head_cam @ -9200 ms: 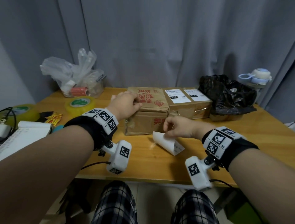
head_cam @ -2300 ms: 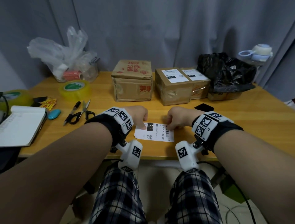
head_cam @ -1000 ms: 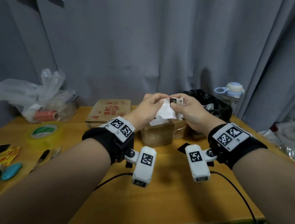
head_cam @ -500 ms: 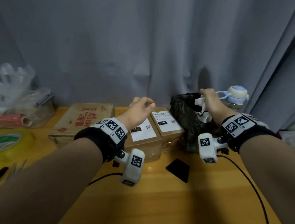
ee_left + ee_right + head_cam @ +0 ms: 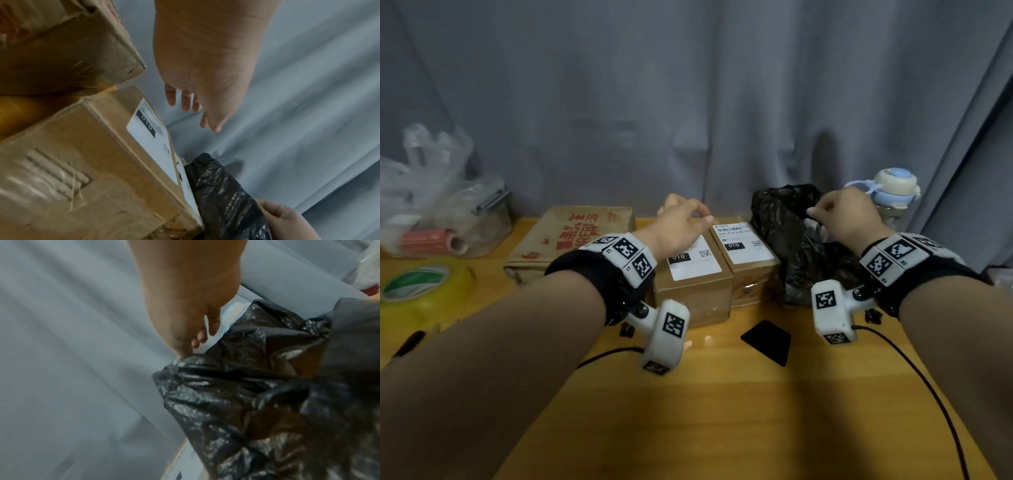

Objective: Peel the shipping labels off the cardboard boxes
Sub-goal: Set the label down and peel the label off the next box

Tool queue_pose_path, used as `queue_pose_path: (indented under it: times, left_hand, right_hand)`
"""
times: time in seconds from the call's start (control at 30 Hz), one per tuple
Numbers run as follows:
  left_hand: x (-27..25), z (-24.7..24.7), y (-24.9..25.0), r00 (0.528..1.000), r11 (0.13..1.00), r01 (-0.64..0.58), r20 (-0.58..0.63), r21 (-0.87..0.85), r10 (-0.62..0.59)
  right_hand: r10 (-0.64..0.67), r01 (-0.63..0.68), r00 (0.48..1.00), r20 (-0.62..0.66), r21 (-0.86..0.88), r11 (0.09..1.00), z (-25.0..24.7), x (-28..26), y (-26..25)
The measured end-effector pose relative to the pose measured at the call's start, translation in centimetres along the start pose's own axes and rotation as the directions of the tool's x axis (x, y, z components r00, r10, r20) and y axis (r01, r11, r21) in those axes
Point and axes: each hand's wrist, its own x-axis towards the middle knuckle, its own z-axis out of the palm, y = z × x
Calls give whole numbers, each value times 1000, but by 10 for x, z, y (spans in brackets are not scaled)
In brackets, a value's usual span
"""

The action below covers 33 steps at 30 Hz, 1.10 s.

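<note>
Three cardboard boxes stand at the back of the table. The big red-printed box [image 5: 571, 240] shows no label on top. The middle box [image 5: 693, 291] carries a white label [image 5: 693, 265], and so does the right box [image 5: 753, 274] with its label [image 5: 743, 245]. My left hand [image 5: 688, 216] hovers over the middle box's far edge with relaxed fingers [image 5: 185, 104], holding nothing. My right hand [image 5: 822, 212] hangs over the black plastic bag [image 5: 784, 240], its fingers [image 5: 212, 327] loose and empty. Something pale lies in the bag's mouth.
A yellow tape roll [image 5: 417, 284] and a clear plastic bag [image 5: 431, 205] sit at the left. A black card [image 5: 767, 342] lies in front of the boxes. A blue-lidded bottle [image 5: 893, 192] stands at the back right, and a grey curtain hangs behind.
Half a second ago my right hand held the crumpled peeled label over the black bag; now its fingers are empty. My left hand stays over the middle box.
</note>
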Motion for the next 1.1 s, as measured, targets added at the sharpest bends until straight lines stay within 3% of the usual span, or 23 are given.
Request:
queue_pose_path:
  times: [0.27, 0.43, 0.5, 0.6, 0.7, 0.77, 0.97, 1.1]
  left_hand:
    - [-9, -17, 0, 999, 978, -23, -39, 207, 31]
    - [-20, -13, -16, 991, 886, -41, 132, 461, -23]
    - [-27, -4, -23, 971, 860, -38, 221, 509, -88]
    - [-35, 3, -28, 947, 819, -22, 274, 574, -167]
    - [-41, -2, -26, 939, 804, -72, 311, 591, -145]
    - [-48, -9, -22, 929, 784, -123, 349, 608, -124]
    - [-60, -21, -23, 930, 725, -223, 366, 651, -42]
    - [-69, -8, -24, 936, 732, -223, 350, 644, -23]
  right_hand:
    - [-65, 69, 993, -103, 33, 997, -17, -10, -29]
    - [-212, 215, 974, -80, 34, 976, -4, -27, -74]
    - [-293, 294, 956, -25, 45, 955, 4, -38, -92]
    - [-377, 376, 907, 187, 42, 926, 17, -57, -114]
    - [-371, 435, 811, 453, -43, 899, 36, -70, -124]
    - [-358, 469, 745, 562, -60, 881, 45, -76, -125]
    - [-403, 518, 631, 662, 26, 855, 29, -86, -126]
    - [-438, 578, 623, 647, -5, 816, 27, -89, -124]
